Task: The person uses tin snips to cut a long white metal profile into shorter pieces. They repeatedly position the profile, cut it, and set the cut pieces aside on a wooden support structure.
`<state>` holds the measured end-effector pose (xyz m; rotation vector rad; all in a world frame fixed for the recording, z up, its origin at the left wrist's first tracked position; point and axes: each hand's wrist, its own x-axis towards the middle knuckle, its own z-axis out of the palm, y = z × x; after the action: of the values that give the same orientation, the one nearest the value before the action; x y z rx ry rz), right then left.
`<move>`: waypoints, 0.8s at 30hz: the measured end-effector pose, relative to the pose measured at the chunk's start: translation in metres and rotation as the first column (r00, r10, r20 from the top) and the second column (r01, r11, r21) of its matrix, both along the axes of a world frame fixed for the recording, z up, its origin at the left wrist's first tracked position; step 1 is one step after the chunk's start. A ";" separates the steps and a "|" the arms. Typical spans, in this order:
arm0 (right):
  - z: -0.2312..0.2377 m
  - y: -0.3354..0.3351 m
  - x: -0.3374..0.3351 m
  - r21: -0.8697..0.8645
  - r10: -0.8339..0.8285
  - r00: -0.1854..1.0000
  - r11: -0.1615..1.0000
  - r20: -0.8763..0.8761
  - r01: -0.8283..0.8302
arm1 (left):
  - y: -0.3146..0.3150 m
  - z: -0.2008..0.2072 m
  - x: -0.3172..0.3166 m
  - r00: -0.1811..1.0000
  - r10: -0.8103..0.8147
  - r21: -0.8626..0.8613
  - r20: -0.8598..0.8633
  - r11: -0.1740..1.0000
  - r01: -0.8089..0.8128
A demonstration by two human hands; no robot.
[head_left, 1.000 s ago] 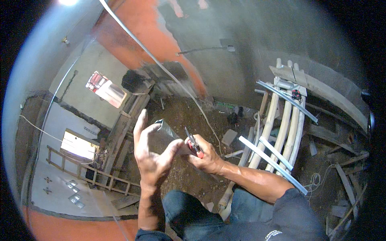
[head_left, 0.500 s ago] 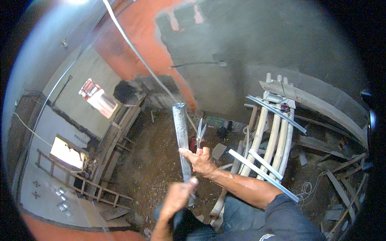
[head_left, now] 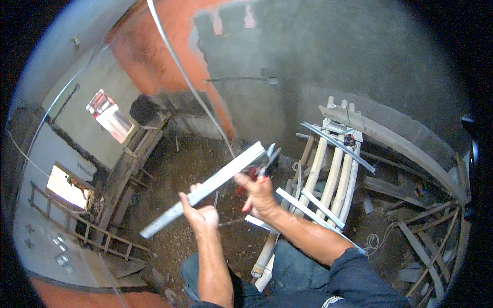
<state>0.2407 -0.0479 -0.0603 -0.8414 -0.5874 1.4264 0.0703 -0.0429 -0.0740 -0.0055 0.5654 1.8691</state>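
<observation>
While the left hand (head_left: 201,215) is wrapped in a fist around the lower part of a long grey metal strip (head_left: 205,188), the strip slants up from lower left to upper right, its top end reaching the pair of red-handled snips (head_left: 263,163) in the right hand (head_left: 258,194). That hand's grip is closed about the red handles, and the blades meet the strip's upper end; whether they actually bite into the metal is hard to tell at this size. Both hands are raised above a dirt floor (head_left: 174,179) strewn with rubble. Just right of the right forearm stands a bundle of pale wooden poles (head_left: 334,169) with several more grey metal strips (head_left: 336,146) laid across them. A thin cable (head_left: 185,77) runs diagonally down past an orange-red patch of wall (head_left: 149,46). A wooden ladder (head_left: 77,220) lies far to the left, well apart from the hands.
</observation>
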 end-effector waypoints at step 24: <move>-0.011 0.003 0.010 -0.093 0.538 0.802 0.840 0.259 -0.534 | -0.021 0.022 -0.044 0.866 0.043 0.168 -0.498 0.985 0.048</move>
<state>0.2512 -0.0449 -0.0708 -0.9370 -1.0982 1.8399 0.0260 -0.0638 -0.0518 0.6155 0.7475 1.9138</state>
